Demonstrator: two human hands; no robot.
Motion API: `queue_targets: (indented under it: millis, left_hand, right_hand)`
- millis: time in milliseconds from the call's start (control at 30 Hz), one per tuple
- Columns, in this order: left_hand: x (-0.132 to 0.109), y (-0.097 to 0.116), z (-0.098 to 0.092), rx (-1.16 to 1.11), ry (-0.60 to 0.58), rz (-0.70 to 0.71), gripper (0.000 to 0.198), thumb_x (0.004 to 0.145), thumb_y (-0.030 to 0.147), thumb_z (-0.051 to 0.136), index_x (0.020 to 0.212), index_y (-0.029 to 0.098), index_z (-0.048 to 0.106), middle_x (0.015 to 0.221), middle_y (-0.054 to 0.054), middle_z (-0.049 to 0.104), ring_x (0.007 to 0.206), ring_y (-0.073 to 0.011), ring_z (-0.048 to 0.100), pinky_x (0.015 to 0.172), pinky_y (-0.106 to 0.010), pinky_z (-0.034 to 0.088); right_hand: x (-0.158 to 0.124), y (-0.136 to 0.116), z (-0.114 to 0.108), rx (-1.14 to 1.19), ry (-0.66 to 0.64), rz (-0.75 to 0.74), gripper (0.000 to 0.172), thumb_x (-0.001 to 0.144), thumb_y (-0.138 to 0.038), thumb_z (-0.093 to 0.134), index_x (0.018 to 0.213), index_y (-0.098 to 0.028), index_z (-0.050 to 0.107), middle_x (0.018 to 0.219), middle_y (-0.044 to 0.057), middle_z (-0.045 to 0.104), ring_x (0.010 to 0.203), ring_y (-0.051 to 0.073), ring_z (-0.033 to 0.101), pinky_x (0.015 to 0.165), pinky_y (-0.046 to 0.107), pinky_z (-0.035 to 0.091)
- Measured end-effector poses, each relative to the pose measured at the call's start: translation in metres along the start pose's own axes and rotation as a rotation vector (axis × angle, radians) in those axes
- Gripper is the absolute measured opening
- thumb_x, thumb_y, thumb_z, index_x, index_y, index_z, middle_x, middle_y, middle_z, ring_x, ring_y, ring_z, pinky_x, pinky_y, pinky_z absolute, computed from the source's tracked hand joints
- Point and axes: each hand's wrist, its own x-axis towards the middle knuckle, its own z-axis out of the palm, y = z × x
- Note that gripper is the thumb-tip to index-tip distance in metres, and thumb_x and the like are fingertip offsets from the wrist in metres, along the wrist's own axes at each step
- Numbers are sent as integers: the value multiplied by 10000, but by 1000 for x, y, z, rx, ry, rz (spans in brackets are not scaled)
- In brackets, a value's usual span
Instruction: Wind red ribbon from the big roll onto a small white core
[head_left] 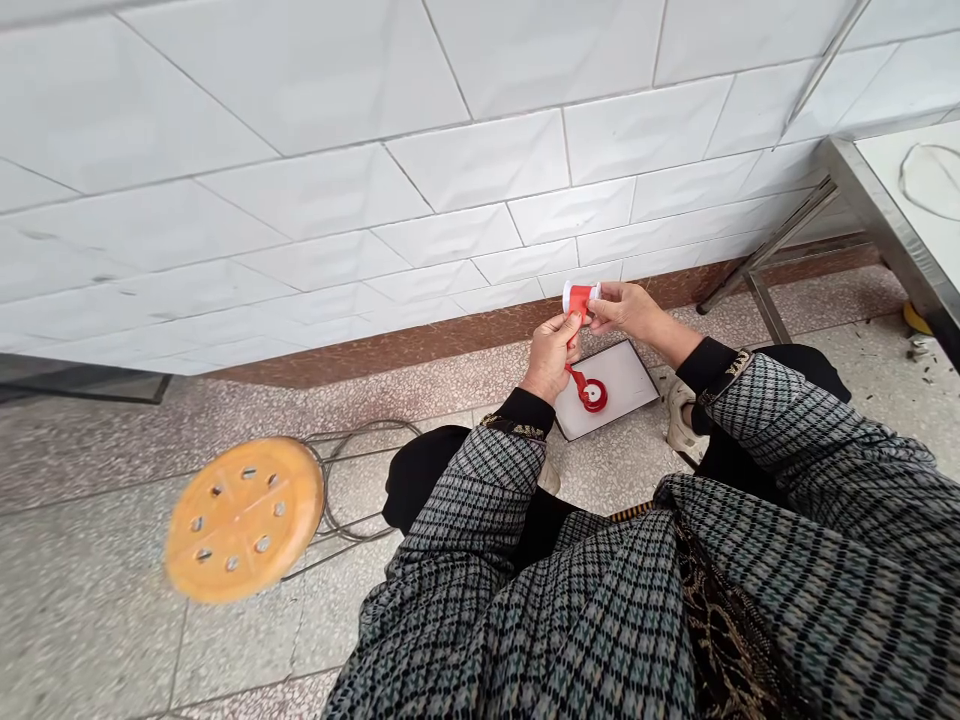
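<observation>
A white spool (568, 297) wound with red ribbon is held up in front of me, above the floor. My right hand (628, 308) grips it at its right end, with the fingers bent round the rim. Just below it, my left hand (551, 352) is closed on the red ribbon, the thumb pressed near the spool. Beneath that hand a strip of ribbon runs down to a red ribbon roll (593, 396) with a white centre. This roll appears over a white, dark-edged board or shallow tray (626, 375) on the floor; whether they touch, I cannot tell.
An orange round stool (244, 520) with metal legs stands or lies to my left. On the right is a metal-framed table (885, 230) with slanting legs. White wall tiles (480, 160) rise ahead, above a brown skirting (420, 338). My knees flank the board.
</observation>
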Motion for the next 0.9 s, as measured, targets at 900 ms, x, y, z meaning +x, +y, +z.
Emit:
queue_targets:
  millis: [900]
  left_hand:
    - [4,-3,0,-44,-93,-76,447,813,556,781,730,147,622,449,98,365,339,-6,215,358,-156,155]
  right_hand:
    - [1,7,-3,322,-90,110,309,1064,-244,563,826,-98,695,628,60,704,506,79,618,523,150,503]
